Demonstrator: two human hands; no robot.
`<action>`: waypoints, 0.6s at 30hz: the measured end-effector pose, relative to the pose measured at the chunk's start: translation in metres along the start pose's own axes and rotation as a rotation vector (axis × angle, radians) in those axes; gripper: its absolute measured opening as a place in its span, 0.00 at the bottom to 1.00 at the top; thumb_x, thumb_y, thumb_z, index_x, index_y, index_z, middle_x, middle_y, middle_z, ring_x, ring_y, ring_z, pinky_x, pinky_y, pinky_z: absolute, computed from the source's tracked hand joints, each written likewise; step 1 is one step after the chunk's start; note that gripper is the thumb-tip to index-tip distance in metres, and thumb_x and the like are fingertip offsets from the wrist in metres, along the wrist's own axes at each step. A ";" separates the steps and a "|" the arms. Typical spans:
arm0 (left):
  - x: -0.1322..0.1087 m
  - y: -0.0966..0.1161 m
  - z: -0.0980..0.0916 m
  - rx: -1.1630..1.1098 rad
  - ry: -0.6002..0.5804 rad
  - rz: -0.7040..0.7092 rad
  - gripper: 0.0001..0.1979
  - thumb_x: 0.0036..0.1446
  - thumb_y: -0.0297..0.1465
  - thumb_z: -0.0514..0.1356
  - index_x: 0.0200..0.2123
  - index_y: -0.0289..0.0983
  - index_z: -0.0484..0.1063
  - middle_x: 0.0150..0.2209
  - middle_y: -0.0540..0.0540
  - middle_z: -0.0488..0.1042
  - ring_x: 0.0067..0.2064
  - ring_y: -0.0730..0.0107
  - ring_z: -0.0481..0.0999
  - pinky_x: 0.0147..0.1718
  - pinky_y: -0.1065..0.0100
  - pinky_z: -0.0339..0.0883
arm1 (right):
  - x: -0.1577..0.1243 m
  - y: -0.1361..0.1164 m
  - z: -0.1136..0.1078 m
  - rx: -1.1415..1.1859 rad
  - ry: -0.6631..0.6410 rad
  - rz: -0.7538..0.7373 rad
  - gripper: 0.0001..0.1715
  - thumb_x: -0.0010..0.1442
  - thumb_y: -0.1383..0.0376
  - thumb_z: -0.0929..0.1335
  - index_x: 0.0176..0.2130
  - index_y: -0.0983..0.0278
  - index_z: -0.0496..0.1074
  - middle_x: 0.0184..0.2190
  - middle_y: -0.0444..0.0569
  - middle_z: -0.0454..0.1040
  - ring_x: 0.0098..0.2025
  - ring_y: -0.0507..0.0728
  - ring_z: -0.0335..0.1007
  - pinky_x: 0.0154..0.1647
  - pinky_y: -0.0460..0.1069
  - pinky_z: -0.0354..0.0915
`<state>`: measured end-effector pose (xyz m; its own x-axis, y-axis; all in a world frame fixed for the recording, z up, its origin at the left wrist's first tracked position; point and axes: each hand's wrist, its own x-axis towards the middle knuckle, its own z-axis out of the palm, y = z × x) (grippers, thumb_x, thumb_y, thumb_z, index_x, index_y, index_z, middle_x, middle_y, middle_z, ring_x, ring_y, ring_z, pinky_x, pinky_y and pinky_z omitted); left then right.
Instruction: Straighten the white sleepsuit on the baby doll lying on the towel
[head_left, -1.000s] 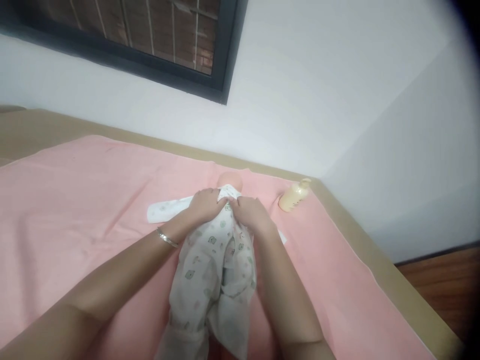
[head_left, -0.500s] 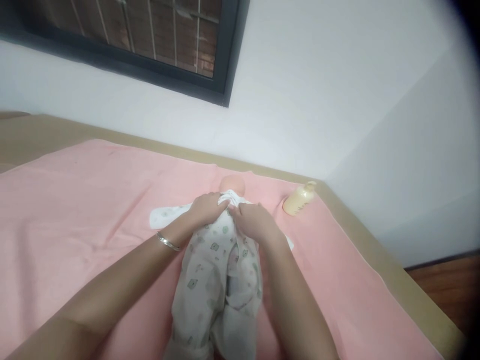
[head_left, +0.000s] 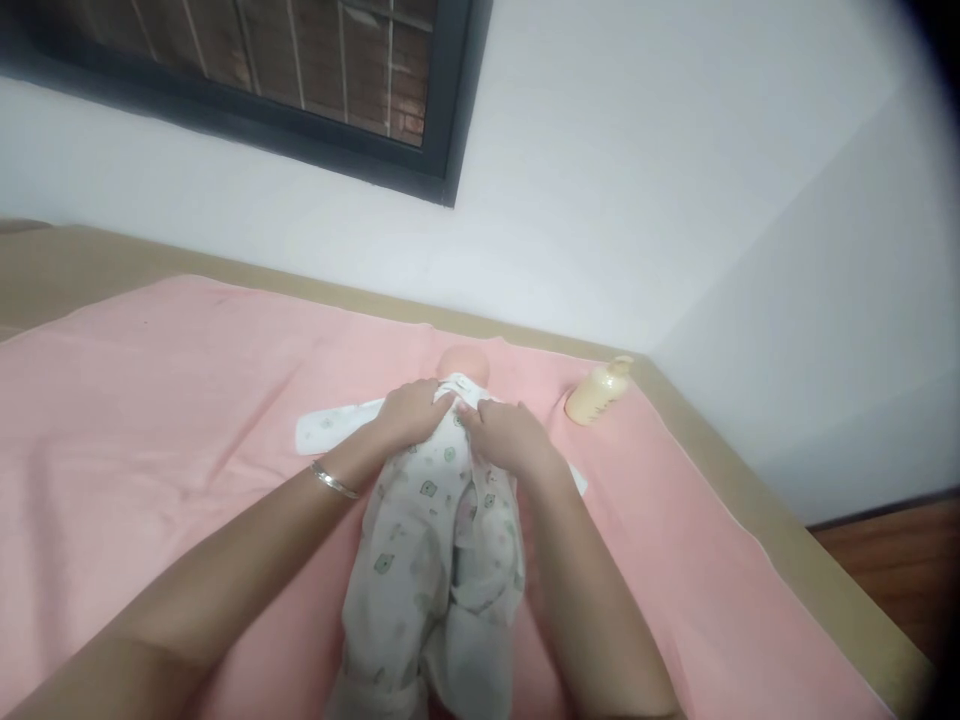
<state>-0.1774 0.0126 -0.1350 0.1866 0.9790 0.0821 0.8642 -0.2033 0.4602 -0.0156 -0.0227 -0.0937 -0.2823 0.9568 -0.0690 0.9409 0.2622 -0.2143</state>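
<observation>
A doll [head_left: 463,366] lies on a pink cloth [head_left: 255,350], its head toward the wall. It wears a white patterned outfit [head_left: 420,500] with long sleeves spread to both sides and the legs toward me. My left hand [head_left: 414,412], with a silver bracelet at the wrist, grips the outfit at the upper chest, just below the head. Close beside it, my right hand [head_left: 507,432] pinches the same fabric with thumb and fingers. The two thumbs nearly meet at the collar. The front of the outfit gapes along the right leg.
A bottle with pale yellow contents [head_left: 598,392] lies tilted on the cloth at the right. The tan edge of the surface [head_left: 810,600] runs along the back and right side. Behind are a white wall and a dark-framed window [head_left: 442,120].
Both hands keep their hold on the outfit, with the thumbs shifted slightly at the collar. The whole view has moved a little.
</observation>
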 end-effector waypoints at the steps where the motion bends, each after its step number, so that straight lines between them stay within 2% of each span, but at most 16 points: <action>1: 0.002 -0.002 -0.001 -0.027 -0.006 0.009 0.23 0.63 0.45 0.41 0.44 0.39 0.70 0.45 0.42 0.74 0.45 0.58 0.73 0.43 0.63 0.63 | 0.001 0.000 0.000 0.007 0.001 0.010 0.37 0.68 0.49 0.46 0.42 0.65 0.72 0.44 0.59 0.75 0.48 0.64 0.68 0.56 0.60 0.50; 5: -0.004 0.004 0.001 0.075 0.043 0.014 0.23 0.63 0.44 0.41 0.46 0.37 0.69 0.45 0.40 0.74 0.46 0.57 0.72 0.44 0.61 0.62 | 0.020 0.015 0.010 0.060 0.015 0.067 0.39 0.67 0.47 0.46 0.45 0.67 0.72 0.46 0.61 0.74 0.49 0.65 0.68 0.53 0.57 0.54; 9: -0.012 0.013 0.001 0.259 0.050 -0.027 0.21 0.62 0.39 0.42 0.49 0.35 0.67 0.46 0.36 0.72 0.46 0.52 0.72 0.44 0.56 0.62 | 0.032 0.027 0.018 0.110 0.020 0.074 0.39 0.68 0.49 0.46 0.47 0.67 0.72 0.48 0.61 0.73 0.50 0.64 0.68 0.54 0.57 0.54; 11: -0.010 0.010 -0.001 0.227 0.009 -0.042 0.22 0.62 0.40 0.42 0.48 0.36 0.67 0.47 0.37 0.72 0.46 0.52 0.72 0.44 0.56 0.62 | 0.026 0.022 0.017 0.070 0.034 0.081 0.38 0.68 0.49 0.47 0.46 0.68 0.72 0.45 0.61 0.74 0.49 0.64 0.68 0.56 0.59 0.51; 15: 0.000 -0.004 -0.008 -0.007 -0.085 -0.033 0.25 0.62 0.47 0.40 0.47 0.40 0.68 0.47 0.41 0.73 0.45 0.56 0.73 0.41 0.61 0.64 | 0.008 0.002 0.013 -0.018 0.075 0.028 0.34 0.68 0.51 0.49 0.43 0.68 0.72 0.40 0.59 0.76 0.46 0.64 0.68 0.59 0.62 0.44; 18: 0.001 -0.003 -0.006 -0.025 -0.066 -0.104 0.27 0.62 0.49 0.40 0.46 0.39 0.69 0.46 0.41 0.74 0.45 0.55 0.73 0.41 0.61 0.64 | 0.007 0.000 0.014 -0.014 0.070 -0.001 0.35 0.69 0.52 0.47 0.42 0.67 0.72 0.39 0.58 0.76 0.45 0.63 0.69 0.58 0.63 0.43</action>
<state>-0.1822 0.0145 -0.1306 0.1278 0.9915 -0.0249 0.8687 -0.0998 0.4852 -0.0207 -0.0181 -0.1082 -0.2703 0.9628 -0.0004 0.9432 0.2647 -0.2008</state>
